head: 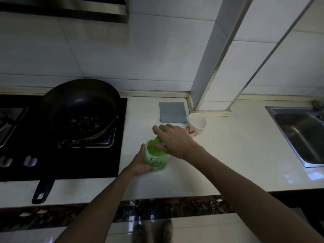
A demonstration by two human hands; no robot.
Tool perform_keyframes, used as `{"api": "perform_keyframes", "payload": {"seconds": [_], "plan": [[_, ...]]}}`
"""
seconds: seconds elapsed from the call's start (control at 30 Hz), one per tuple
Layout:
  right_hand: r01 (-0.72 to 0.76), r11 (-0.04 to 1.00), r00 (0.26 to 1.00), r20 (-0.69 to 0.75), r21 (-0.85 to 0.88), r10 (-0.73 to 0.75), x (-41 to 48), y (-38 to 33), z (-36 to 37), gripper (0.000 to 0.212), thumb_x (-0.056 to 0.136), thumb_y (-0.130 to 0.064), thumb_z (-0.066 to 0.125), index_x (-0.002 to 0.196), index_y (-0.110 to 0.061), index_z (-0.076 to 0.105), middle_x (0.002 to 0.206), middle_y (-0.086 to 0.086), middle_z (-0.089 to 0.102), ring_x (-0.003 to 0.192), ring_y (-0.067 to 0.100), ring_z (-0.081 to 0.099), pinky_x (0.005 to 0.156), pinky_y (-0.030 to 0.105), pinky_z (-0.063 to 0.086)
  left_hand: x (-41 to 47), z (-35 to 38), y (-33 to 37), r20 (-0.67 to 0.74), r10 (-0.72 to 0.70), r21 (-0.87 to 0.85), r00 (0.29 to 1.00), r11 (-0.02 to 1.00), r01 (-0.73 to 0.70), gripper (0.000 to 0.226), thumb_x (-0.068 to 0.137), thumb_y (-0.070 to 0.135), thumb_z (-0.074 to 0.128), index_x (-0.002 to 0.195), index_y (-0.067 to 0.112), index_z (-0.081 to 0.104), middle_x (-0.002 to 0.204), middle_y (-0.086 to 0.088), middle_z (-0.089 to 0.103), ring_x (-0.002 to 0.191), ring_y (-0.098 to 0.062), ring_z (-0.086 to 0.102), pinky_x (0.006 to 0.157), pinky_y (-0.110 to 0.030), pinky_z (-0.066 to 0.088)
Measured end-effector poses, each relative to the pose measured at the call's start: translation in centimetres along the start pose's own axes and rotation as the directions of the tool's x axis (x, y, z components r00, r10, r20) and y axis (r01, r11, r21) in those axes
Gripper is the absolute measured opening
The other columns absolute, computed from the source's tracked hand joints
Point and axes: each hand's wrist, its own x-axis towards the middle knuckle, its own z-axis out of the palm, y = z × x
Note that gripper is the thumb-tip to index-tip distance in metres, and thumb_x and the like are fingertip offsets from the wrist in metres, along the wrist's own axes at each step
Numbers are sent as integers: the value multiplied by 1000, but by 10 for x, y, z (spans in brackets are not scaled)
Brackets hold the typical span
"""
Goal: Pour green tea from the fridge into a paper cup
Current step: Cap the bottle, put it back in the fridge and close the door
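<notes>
From my feed, the far left is taken up by a black gas hob set into the white bench. A dark frying pan sits on its burner with small bits of food in the bottom, its handle reaching toward the bench's front edge. Just right of the hob, the green tea bottle stands on the bench, close to upright. The left hand is wrapped round its lower body from the left, fingers curled across the label. The right hand comes in from the right over the top of the bottle, thumb and fingers closed on the green cap, which is on the neck. Behind the hands, a grey-blue cloth lies flat near the wall. Just beside its right corner stands the white paper cup, tilted in this wide view, with a red mark on its side; I cannot tell what is inside. Well off to the right is a steel sink.
</notes>
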Motion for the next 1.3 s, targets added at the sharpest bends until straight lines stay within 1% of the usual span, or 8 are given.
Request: {"api": "perform_keyframes", "payload": {"seconds": [0.17,0.3,0.53,0.7,0.8,0.93,1.2,1.3], "plan": [[111,992,981,155,67,-120,-1,6,0,35,98,-19,56,129,-5,51,119,14,53,103,29,57,79,40,51,1,1,-3,-18,6,22,1000,1000,-6,94,43,31,80,121,25,30,118,-5,55,110,-22,57,89,-45,54],[0,1000,992,123,30,-4,0,-1,1,38,102,-36,46,117,-3,53,110,15,57,92,31,61,72,39,48,-2,0,1,-20,1,9,1000,1000,-1,93,45,31,82,121,25,30,118,-5,55,112,-22,57,90,-44,54],[-273,950,962,-47,-153,269,10,-21,13,53,100,-41,43,54,-15,39,50,-3,33,44,13,29,47,25,12,4,1,-13,-22,28,33,999,999,-28,92,46,34,87,113,56,27,122,-4,57,112,-19,60,90,-48,54],[-473,874,877,-38,109,479,2,-16,28,53,96,-58,40,70,-13,53,62,0,48,58,19,49,57,29,36,8,2,-14,-6,64,31,998,997,-63,90,48,34,86,116,50,29,123,-5,56,112,-20,60,88,-49,55],[-408,806,909,105,428,404,-13,0,43,51,80,-60,67,100,-16,52,97,1,53,84,19,50,71,32,42,6,3,-14,-21,63,21,998,998,-63,92,49,34,84,122,21,31,120,-8,57,110,-24,61,86,-54,53],[-365,701,931,263,613,254,-30,9,64,92,69,-37,87,142,-18,34,140,3,40,127,17,38,105,34,41,5,4,-7,-19,86,29,996,996,-85,96,44,43,81,121,21,27,119,-5,54,110,-23,57,87,-47,53],[-352,590,919,148,726,366,-30,3,80,81,69,-33,87,138,-24,44,126,-9,54,114,11,51,98,32,44,12,1,-27,15,179,-28,984,984,-178,93,56,24,91,128,43,34,132,-6,51,122,-26,53,94,-56,49],[-315,569,917,88,760,390,-24,10,69,86,65,-40,87,139,-22,47,130,-7,57,117,10,54,101,38,47,-3,-6,2,33,188,-187,982,966,-178,90,58,18,89,130,36,37,133,-8,51,121,-26,54,93,-41,53]]}}
